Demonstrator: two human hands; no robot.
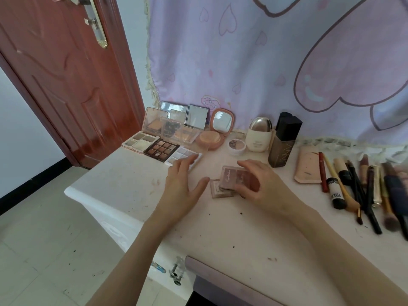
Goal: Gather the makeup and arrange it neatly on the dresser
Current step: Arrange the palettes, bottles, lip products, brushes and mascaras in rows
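Nearest me, both bare forearms reach up from the bottom edge over the white dresser (123, 180). My right hand (262, 184) curls over a small pink blush palette (237, 177), thumb on its near edge and fingers on the far edge, holding it tilted atop a second small compact (217, 191) that lies flat beneath it. My left hand (183, 184) hovers just beside them with fingers straight and spread, holding nothing; whether its fingertips touch the white palette (184, 154) behind it I cannot tell. Off to the right a row of brushes and pencils (362, 186) lies side by side, next to a flat pink case (308, 165). Further back stand a dark foundation bottle (284, 140), a cream bottle with a metallic cap (258, 134) and a small white jar (236, 146). At the far left, open palettes sit in a cluster: a pale one (140, 140), a dark brown eyeshadow grid (162, 149), and a round peach compact (212, 135) with its mirror lid up, against the lilac cloth (242, 51).
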